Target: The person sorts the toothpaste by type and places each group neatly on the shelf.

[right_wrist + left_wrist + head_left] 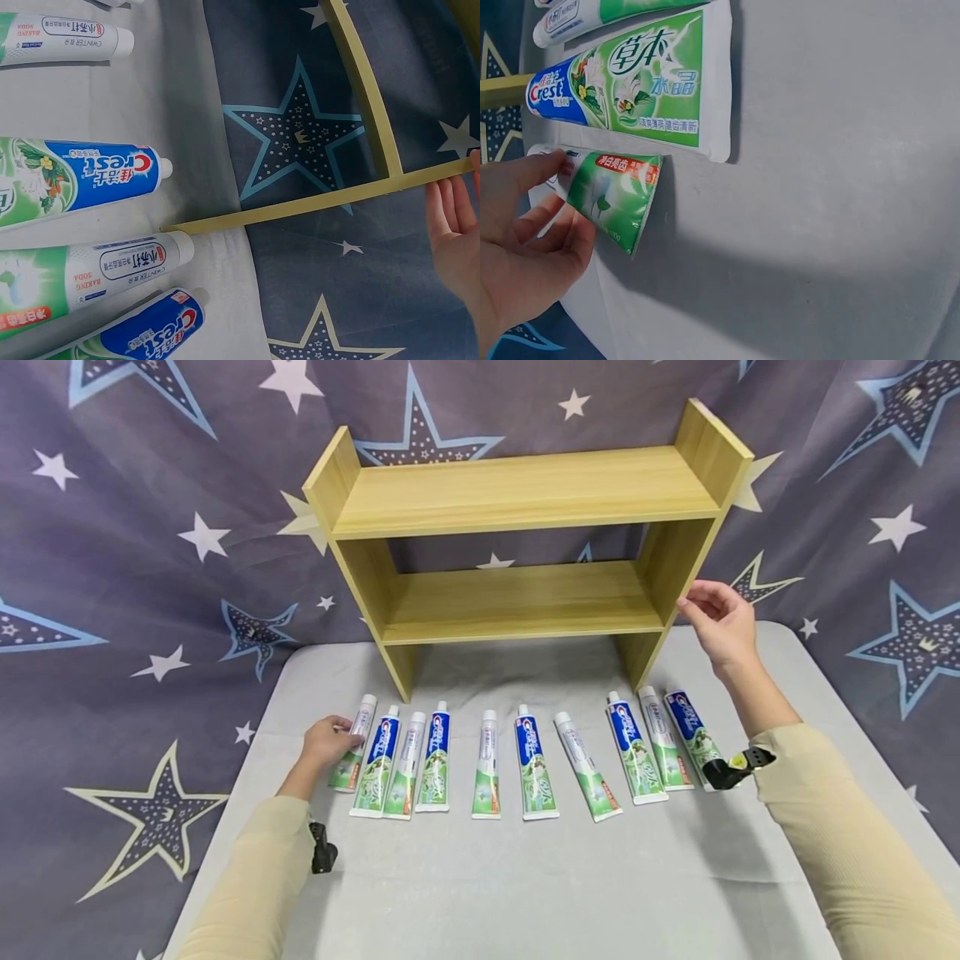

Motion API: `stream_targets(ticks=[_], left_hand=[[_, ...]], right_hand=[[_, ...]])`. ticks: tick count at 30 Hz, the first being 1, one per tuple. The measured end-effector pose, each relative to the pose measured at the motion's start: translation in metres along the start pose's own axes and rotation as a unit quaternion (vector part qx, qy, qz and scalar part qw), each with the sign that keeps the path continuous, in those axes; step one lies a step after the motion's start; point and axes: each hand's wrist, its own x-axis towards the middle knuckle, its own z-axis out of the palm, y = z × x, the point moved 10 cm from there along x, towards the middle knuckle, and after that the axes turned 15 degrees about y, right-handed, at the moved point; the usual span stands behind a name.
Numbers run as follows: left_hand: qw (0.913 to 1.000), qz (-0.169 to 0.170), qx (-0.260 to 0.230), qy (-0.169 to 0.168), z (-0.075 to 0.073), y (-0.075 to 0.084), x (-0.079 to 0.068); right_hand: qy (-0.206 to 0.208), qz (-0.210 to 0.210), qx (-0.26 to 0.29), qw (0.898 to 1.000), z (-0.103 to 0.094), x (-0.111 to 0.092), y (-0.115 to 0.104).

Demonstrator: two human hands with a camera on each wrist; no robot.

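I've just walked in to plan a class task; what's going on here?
A person's left hand holds the white-and-green toothpaste tube at the left end of a row. The right hand pinches the edge of the right side of the wooden shelf. The nine other tubes, some green with blue, some green with white, lie on the grey-covered table in front of the shelf.

crest tubes (536,768): blue-green | other tubes (487,768): white-green | shelf (525,493): yellow | backdrop (165,710): starred
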Motion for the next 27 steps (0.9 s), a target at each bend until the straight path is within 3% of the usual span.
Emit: stream_targets(ticks=[8, 18, 27], left_hand=[[0.9993, -0.031, -0.007, -0.021, 0.004, -0.004, 0.002], [0.9974, -0.054, 0.039, -0.03, -0.001, 0.005, -0.002], [0.9975, -0.055, 0.027, -0.036, -0.002, 0.007, -0.002]], right_hand=[[0.005, -0.004, -0.023, 1.0, -0.001, 0.0, 0.001], [0.011, -0.007, -0.031, 0.999, -0.003, 0.003, 0.002], [0.005, -0.013, -0.039, 0.999, -0.004, 0.003, 0.002]])
